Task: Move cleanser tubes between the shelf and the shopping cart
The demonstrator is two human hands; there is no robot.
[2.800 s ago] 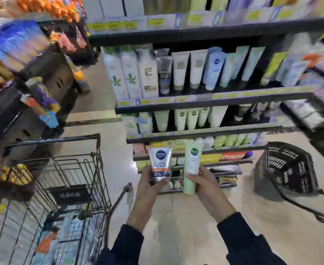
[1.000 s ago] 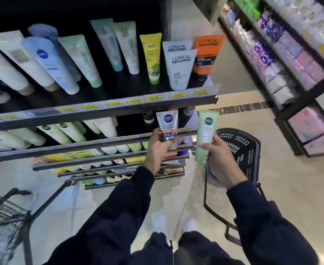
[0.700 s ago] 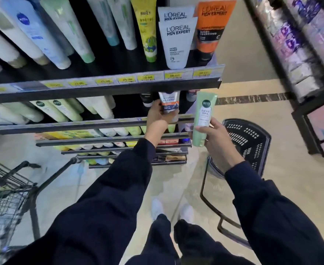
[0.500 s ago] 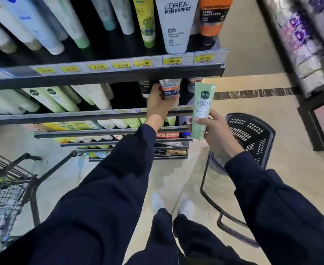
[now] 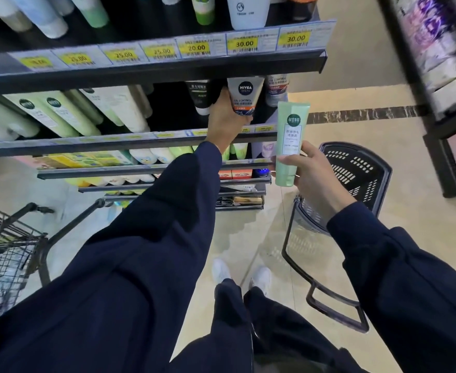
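The wire shopping cart (image 5: 9, 254) stands at the far left. The left hand (image 5: 225, 117) grips a grey tube (image 5: 244, 96) on the second shelf (image 5: 130, 142). The right hand (image 5: 311, 173) pinches a green tube (image 5: 291, 141) upright, above a black basket (image 5: 356, 170)

Just one camera here, head-mounted and wide-angle, pointing forward and steeply down so you see the wearer's own sleeves and white shoes (image 5: 241, 273) at the bottom middle of the frame. It's right up close to the shelf (image 5: 151, 74), whose price-tag rail runs across the top, with the edges bending from the lens. The wire shopping cart (image 5: 9, 251) pokes in at the left edge and a black basket (image 5: 356, 173) sits right of centre; no second view to overlap.
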